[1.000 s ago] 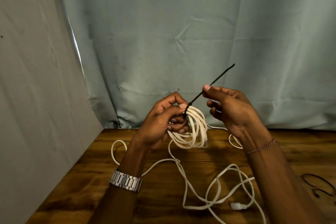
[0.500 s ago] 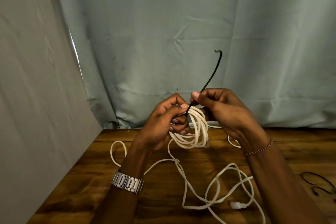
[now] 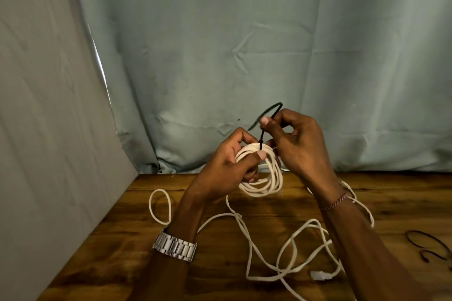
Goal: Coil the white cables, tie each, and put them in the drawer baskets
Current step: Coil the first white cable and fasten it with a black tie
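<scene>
Left hand [image 3: 227,166] gripping white cable coil [image 3: 263,171] above wooden table [image 3: 122,239] to keep loops bunched; right hand [image 3: 293,139] just above, pinching black tie [image 3: 265,121] upward, likely cinching; loose cable [image 3: 288,247] trailing below wrists

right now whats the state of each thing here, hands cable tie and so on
left hand: grips the coil
right hand: pinches the black tie
coiled white cable: looped, held above the table
black tie: wrapped round the top of the coil, free end bent over
loose white cable: uncoiled, sprawled on the wooden table
white plug: lying on the table
spare black ties: lying at the table's right edge
</scene>
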A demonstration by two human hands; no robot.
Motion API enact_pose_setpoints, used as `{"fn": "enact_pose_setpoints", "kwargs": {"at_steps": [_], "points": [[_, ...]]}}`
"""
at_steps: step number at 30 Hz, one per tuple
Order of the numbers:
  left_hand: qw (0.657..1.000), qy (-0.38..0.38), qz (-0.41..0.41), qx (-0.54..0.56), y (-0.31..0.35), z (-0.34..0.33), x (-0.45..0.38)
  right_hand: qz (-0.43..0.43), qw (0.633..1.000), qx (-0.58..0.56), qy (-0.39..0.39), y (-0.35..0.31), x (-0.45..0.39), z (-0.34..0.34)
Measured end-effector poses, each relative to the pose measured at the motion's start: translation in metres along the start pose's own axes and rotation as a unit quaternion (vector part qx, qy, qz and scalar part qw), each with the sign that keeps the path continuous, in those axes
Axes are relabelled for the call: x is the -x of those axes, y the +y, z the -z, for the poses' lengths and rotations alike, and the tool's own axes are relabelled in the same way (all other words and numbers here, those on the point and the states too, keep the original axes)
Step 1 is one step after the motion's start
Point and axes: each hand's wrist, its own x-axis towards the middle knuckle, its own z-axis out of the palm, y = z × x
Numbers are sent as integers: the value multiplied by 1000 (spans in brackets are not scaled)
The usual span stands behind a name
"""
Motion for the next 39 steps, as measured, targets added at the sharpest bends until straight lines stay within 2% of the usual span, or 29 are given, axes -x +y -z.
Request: {"fn": "enact_pose_setpoints", "kwargs": {"at_steps": [5,9,13,16,24,27,30,33,39], "points": [[997,10,-14,-71,-3,5,0,41,999,-12,-18,-2,0,2],[993,24,-26,-112,-7,5,-2,123,990,60,16,-3,2,-5],[992,50,-26,-111,-11,7,-5,157,986,52,34,-5,4,-7],[992,82,-32,-90,-15,9,-6,138,990,-3,15,-6,5,-9],[985,150,15,-84,-24,16,-11,101,989,-81,-65,-7,11,-13],[985,142,17,-99,-26,14,-12,90,990,-83,-70,-6,9,-12],[987,105,18,-121,-27,14,-12,82,994,-62,-34,-4,8,-14],[987,70,12,-145,-27,13,-10,38,997,-69,8,-2,7,-14],[992,43,-10,-118,-27,6,-7,89,991,80,51,10,1,-12]]}}
